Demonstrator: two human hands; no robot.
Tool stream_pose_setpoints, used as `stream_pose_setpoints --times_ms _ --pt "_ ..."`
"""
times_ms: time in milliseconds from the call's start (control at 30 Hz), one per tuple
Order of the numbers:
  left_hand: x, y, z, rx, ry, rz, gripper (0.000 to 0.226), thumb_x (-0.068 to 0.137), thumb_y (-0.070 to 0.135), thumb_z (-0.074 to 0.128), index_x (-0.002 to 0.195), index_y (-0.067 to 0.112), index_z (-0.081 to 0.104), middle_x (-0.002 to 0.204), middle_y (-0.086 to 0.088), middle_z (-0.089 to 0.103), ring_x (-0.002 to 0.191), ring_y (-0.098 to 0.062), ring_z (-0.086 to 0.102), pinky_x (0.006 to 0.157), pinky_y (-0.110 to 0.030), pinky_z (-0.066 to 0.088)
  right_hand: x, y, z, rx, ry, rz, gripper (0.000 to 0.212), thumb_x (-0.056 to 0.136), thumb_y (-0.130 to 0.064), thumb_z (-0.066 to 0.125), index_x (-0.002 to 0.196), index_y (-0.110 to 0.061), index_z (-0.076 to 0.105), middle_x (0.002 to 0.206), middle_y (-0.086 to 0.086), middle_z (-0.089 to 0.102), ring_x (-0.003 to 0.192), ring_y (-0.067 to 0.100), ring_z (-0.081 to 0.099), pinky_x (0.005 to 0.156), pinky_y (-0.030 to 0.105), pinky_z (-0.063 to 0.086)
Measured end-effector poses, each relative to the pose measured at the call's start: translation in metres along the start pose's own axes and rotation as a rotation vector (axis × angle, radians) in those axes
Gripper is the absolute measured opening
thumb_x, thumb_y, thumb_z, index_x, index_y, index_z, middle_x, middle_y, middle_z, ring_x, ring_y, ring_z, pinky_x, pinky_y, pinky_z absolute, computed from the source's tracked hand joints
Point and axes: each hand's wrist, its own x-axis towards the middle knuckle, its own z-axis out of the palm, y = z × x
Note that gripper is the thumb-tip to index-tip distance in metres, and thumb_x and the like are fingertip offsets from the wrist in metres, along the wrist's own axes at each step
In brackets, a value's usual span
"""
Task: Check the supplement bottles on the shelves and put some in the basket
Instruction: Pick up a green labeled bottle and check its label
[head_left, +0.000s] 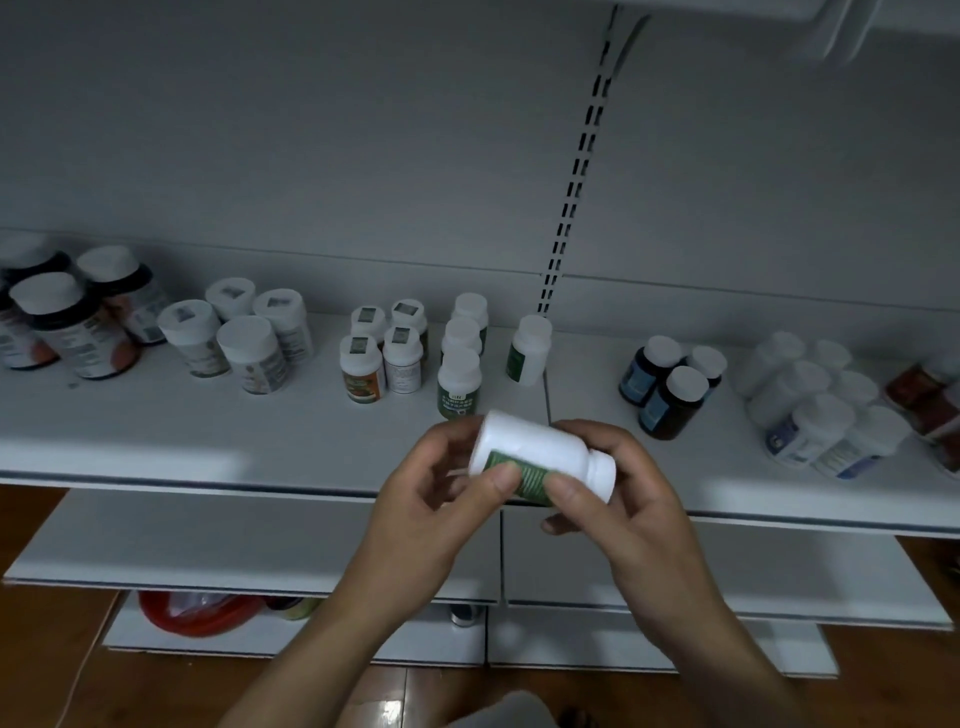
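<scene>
Two hands, one bottle: the left hand (431, 499) and the right hand (623, 488) hold a white plastic supplement bottle with a green label (540, 447) on its side, in the air just in front of the white metal shelf (260, 431), cap to the right.
Left grip: fingers curled round the base end, thumb on the label.
Right grip: fingers wrapped behind the cap end, thumb pressed on the label beside the other thumb.
Step in hand: checking; the label faces up, seemingly for reading.
Next move: probably a choice, back to the shelf or into the basket. The basket route calls for one hand to take the whole bottle and carry it down and left, clear of the shelf edges.
Shelf stock, from the left: dark bottles with orange labels (72, 332); broad white tubs (249, 343); small white bottles with sticker-topped caps (384, 353); a row of green-labelled white bottles (460, 379); one lone green-labelled bottle (530, 348); dark bottles with blue labels (670, 395); white bottles with bluish labels (815, 415).
Basket: a red rounded container (202, 613) on the lowest shelf, lower left, likely the basket.
Basket contents: something clear and crumpled; no bottle can be made out inside.
</scene>
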Motion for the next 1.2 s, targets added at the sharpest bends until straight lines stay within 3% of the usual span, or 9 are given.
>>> stream_pose_setpoints --times_ms 133,333,700,833,1100,1200 --pt "-0.003 0.007 -0.001 -0.062 -0.045 0.017 0.049 0.081 0.017 0.065 0.129 0.021 0.056 0.117 0.007 0.068 0.108 -0.008 0.064 0.082 -0.016 0.051 -0.007 0.001 0.01 0.023 0.052 0.044 0.032 0.077 -0.032 0.068 0.104 -0.016 0.064 0.09 0.002 0.073 0.073 0.021 0.072 0.062 0.025 0.056" --pt "-0.01 0.016 -0.01 -0.093 -0.086 0.045 0.045 0.082 0.012 0.06 0.126 0.017 0.058 0.119 0.001 0.069 0.106 -0.01 0.065 0.081 -0.016 0.05 -0.014 -0.002 0.021 0.029 0.086 0.024 0.047 0.066 -0.047 0.071 0.101 -0.017 0.064 0.086 0.004 0.072 0.067 0.019 0.071 0.059 0.023 0.055" --pt "-0.013 0.02 -0.004 -0.145 -0.187 -0.031 0.036 0.076 0.009 0.062 0.112 0.016 0.063 0.105 0.002 0.072 0.092 -0.005 0.069 0.071 -0.013 0.051 -0.038 -0.002 0.026 0.043 0.262 0.014 0.04 0.067 -0.041 0.07 0.099 -0.017 0.068 0.08 0.005 0.071 0.063 0.015 0.066 0.056 0.023 0.053" --pt "-0.017 0.018 0.017 -0.148 -0.231 -0.065 0.033 0.075 0.012 0.062 0.108 0.014 0.063 0.097 0.009 0.072 0.087 -0.001 0.067 0.068 -0.011 0.05 -0.057 -0.005 0.011 0.036 0.348 0.019 0.027 0.073 -0.025 0.073 0.098 -0.016 0.068 0.081 0.002 0.071 0.066 0.013 0.066 0.056 0.023 0.054" --pt "-0.039 0.006 0.094 -0.149 -0.41 -0.115 0.033 0.075 0.013 0.062 0.107 0.008 0.062 0.1 0.001 0.071 0.088 -0.005 0.068 0.069 -0.016 0.053 -0.12 -0.001 -0.045 0.022 0.565 0.024 0.036 0.064 -0.044 0.071 0.097 -0.028 0.071 0.088 -0.001 0.071 0.071 0.01 0.067 0.058 0.022 0.053" --pt "-0.061 -0.001 0.144 -0.149 -0.504 -0.144 0.031 0.074 0.011 0.063 0.105 0.01 0.063 0.095 0.004 0.073 0.087 -0.006 0.069 0.07 -0.018 0.054 -0.16 -0.001 -0.079 -0.012 0.695 0.001 0.043 0.065 -0.045 0.07 0.101 -0.021 0.068 0.087 -0.005 0.071 0.07 0.006 0.066 0.056 0.019 0.052"
